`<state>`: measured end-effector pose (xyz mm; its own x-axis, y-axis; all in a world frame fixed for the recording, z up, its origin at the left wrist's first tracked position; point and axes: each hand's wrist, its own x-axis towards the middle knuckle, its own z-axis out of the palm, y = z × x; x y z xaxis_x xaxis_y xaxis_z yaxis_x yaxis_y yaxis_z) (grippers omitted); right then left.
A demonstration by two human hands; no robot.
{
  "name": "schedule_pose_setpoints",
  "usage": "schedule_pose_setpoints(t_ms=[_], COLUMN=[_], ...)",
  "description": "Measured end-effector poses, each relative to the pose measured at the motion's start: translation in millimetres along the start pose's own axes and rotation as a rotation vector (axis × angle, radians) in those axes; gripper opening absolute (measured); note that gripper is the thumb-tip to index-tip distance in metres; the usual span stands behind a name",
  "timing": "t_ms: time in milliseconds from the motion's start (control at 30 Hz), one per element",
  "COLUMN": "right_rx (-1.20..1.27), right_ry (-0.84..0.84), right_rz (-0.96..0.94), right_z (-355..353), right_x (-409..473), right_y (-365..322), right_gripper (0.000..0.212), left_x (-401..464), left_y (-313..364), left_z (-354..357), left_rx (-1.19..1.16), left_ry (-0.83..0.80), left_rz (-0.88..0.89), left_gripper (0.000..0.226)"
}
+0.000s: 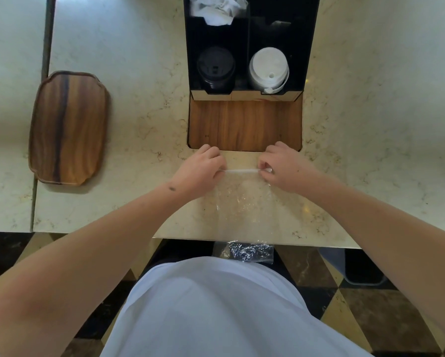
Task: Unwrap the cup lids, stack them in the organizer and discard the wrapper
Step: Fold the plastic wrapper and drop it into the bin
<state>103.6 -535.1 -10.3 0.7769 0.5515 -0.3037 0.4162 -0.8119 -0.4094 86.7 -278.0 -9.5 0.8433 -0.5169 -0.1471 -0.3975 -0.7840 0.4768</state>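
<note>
A clear plastic wrapper (242,202) lies flat on the marble counter and hangs over its front edge. My left hand (199,171) and my right hand (283,168) each pinch one end of its top edge, which is stretched into a thin white strip between them. Behind my hands stands the black organizer (244,95) with a wooden front. Its left slot holds a stack of black lids (215,67). A stack of white lids (268,68) fills the right slot.
A wooden tray (68,127) rests on the counter at the left. Crumpled white napkins (216,9) fill the organizer's back left compartment. A grey bin (358,269) stands on the checkered floor under the counter's right side.
</note>
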Motion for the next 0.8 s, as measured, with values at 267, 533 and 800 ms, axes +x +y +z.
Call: schedule_pose_setpoints(t_ms=[267,533,800], right_rx=[-0.231,-0.197,0.029], right_ry=[0.158,0.168,0.232], right_rz=[-0.181,-0.146,0.101], right_z=[6,14,20], right_x=[-12,-29,-25], right_y=[-4,-4,-11], right_gripper=[0.007,0.012,0.014], left_x=[-8,-14,-17], left_y=[-8,-13,9], left_z=[5,9,14], left_rx=[0.12,0.159,-0.037], left_ry=[0.104,0.039,0.105], left_rz=[0.203,0.241,-0.151], left_gripper=[0.011,0.013,0.017])
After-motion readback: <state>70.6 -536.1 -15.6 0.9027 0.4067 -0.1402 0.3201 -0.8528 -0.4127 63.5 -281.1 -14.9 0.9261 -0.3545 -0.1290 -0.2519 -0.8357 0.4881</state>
